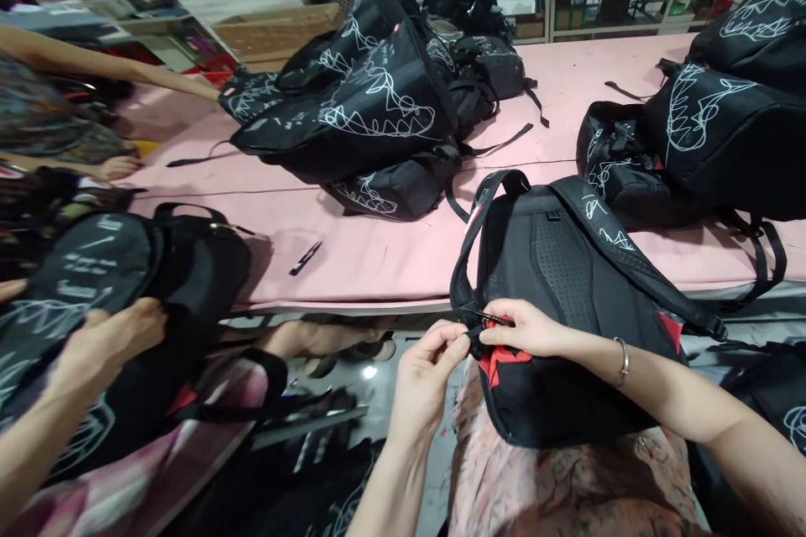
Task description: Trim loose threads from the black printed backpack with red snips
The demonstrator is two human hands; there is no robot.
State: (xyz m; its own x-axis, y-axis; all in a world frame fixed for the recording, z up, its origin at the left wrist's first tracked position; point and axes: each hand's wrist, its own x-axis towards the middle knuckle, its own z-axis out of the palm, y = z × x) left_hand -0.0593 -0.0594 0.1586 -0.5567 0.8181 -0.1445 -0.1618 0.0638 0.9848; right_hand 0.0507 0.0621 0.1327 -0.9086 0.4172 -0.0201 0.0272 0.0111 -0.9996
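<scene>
A black backpack [570,294] leans against the table edge over my lap, its padded back panel and shoulder straps facing up. Red fabric [504,362] shows at its lower left side. My left hand [434,365] is closed, thumb and finger pinching the black strap end [477,341] beside that red patch. Right next to it, my right hand [525,327] is closed on a slim dark tool [494,318], whose tip points at the strap. What kind of tool it is, I cannot make out, as my fingers cover much of it. A bracelet sits on my right wrist.
Black backpacks with white scribbles [378,101] are piled mid-table, and more [705,126] lie at the right. A small black-and-white cutter-like item [306,258] rests on the pink tabletop [353,268]. At left, a co-worker's hand [119,336] touches another backpack [207,268]; another person's arm reaches in behind.
</scene>
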